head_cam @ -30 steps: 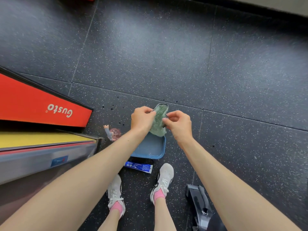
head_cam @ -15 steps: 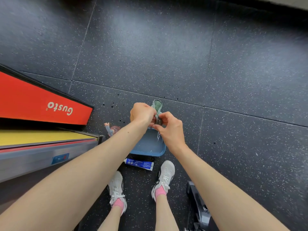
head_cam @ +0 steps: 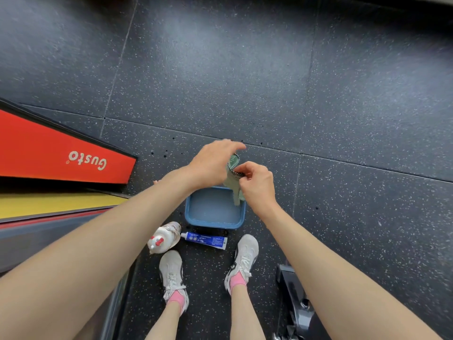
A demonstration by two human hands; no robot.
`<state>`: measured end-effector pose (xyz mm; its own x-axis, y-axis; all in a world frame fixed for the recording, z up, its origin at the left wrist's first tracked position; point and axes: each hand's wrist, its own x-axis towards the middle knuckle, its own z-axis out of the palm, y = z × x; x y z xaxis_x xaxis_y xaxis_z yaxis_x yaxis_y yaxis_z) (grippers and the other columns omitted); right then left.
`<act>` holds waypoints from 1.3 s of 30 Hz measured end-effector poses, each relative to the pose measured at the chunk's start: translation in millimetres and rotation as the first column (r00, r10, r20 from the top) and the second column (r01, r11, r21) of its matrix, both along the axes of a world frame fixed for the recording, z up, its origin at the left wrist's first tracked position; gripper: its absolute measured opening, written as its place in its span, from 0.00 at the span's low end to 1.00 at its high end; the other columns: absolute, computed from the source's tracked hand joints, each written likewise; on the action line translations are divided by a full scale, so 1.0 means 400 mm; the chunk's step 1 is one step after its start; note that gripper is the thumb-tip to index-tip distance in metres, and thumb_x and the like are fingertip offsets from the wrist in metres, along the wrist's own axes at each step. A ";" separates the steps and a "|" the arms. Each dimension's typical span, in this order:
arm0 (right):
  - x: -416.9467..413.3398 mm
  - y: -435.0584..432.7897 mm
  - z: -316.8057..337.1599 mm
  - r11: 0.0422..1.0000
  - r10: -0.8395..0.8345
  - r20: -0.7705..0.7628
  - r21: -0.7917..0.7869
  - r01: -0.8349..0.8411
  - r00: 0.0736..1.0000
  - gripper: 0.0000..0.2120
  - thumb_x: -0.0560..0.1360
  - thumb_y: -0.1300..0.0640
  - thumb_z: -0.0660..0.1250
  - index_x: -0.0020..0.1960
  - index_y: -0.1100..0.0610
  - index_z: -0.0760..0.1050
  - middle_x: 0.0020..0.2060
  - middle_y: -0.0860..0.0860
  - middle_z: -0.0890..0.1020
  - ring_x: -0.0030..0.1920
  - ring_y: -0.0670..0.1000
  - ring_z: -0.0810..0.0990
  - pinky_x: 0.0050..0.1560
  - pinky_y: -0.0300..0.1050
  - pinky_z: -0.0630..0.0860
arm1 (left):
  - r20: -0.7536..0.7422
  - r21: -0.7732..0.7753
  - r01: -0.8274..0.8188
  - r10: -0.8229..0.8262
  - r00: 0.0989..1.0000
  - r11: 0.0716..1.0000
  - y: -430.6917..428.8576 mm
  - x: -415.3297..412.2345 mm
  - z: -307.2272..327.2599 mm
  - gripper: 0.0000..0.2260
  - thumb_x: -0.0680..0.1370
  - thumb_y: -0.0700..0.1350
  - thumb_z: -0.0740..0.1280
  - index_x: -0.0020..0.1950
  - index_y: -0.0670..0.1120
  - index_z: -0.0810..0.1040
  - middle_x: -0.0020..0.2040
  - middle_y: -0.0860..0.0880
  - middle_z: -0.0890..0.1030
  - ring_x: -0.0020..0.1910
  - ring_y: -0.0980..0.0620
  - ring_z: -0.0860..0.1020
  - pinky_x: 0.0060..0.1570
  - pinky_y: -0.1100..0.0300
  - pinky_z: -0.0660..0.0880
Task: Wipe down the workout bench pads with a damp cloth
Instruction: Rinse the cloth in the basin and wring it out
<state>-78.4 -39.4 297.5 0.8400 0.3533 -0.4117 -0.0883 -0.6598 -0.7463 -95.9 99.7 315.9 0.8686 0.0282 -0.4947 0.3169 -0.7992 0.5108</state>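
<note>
A green cloth with a dark stitched edge hangs twisted above a blue basin on the floor. My right hand pinches the cloth's upper edge with curled fingers. My left hand is blurred and lies over the top of the cloth, fingers reaching past it; its grip is unclear. The red bench pad with the word "Gusto" runs along the left, with a yellow pad below it.
A white bottle with a red cap lies left of the basin beside a blue tube. My two white shoes stand behind them. A dark metal equipment base sits at the lower right. Speckled black rubber floor stretches ahead.
The cloth went from spread between both hands to twisted into a narrow strip. My left hand has lifted over its top, and the view shifted so the bottle now shows.
</note>
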 end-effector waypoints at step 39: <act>0.021 -0.028 -0.057 0.958 0.095 -0.269 0.285 -0.015 0.958 0.20 0.68 0.62 0.76 0.56 0.52 0.75 0.50 0.47 0.81 0.51 0.45 0.79 0.54 0.38 0.75 | -0.344 -0.597 -0.416 0.250 0.905 0.686 -0.004 0.050 0.096 0.01 0.75 0.42 0.70 0.45 0.45 0.80 0.38 0.46 0.82 0.32 0.54 0.79 0.33 0.65 0.75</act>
<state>-70.0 -50.4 274.6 0.6821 0.5296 -0.5041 -0.2875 -0.4397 -0.8509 -75.8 98.1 354.2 0.7313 -0.1019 -0.6744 0.6640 -0.1200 0.7381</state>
